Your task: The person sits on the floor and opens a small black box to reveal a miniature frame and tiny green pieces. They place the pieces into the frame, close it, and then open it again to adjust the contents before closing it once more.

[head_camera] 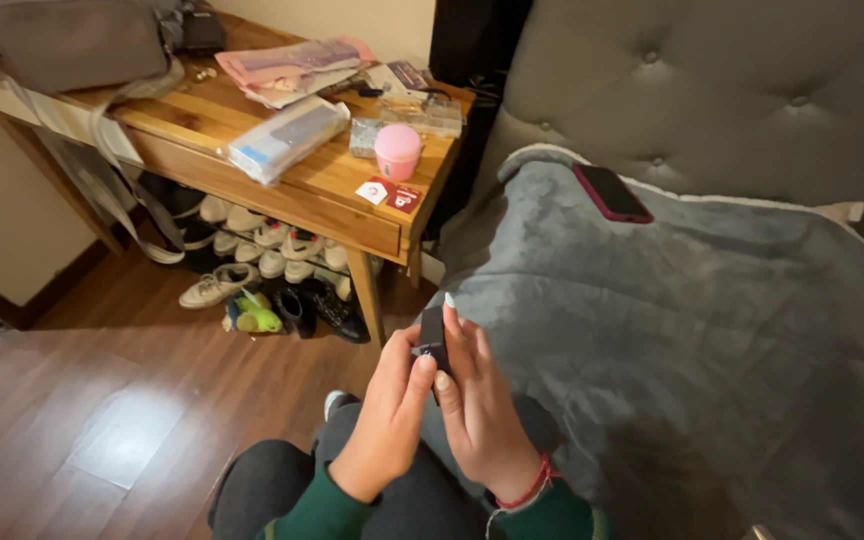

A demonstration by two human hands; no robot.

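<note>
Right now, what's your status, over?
Left hand and right hand both grip a small black box-shaped object. Grey blanket beside. Nothing blocking.

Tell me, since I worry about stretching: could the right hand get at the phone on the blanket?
Probably yes: the right hand has only bare grey blanket before the phone, though it now holds a small black object.
</note>
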